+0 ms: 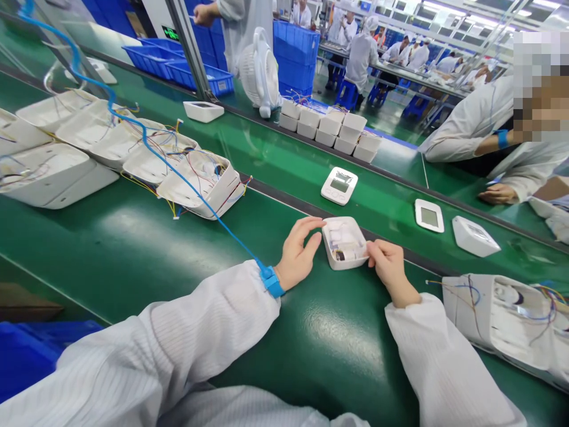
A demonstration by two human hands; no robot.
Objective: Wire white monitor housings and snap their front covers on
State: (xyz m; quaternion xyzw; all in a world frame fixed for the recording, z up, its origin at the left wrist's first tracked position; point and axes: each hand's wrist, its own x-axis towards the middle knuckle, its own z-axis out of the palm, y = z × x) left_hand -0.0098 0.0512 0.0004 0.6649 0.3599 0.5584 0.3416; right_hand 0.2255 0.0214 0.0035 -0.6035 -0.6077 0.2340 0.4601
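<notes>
A white open housing [344, 242] with parts inside lies on the green table [329, 350], near the dark edge of the belt. On its left side is my left hand [300, 252], thumb and fingers apart, the fingertips close to the rim. A blue strap with a coiled blue cord is round that wrist. My right hand [387, 265] pinches at the housing's right rim, thumb and forefinger together. Just beyond, a white device with a display [339, 185] lies on the green belt.
Wired white housings [195, 181] are stacked at the left, others [524, 320] at the right. More display devices [429, 215] lie on the belt [284, 172]. A white fan [260, 74] and a row of white housings [329, 126] stand beyond. A person's arms [480, 127] rest at upper right.
</notes>
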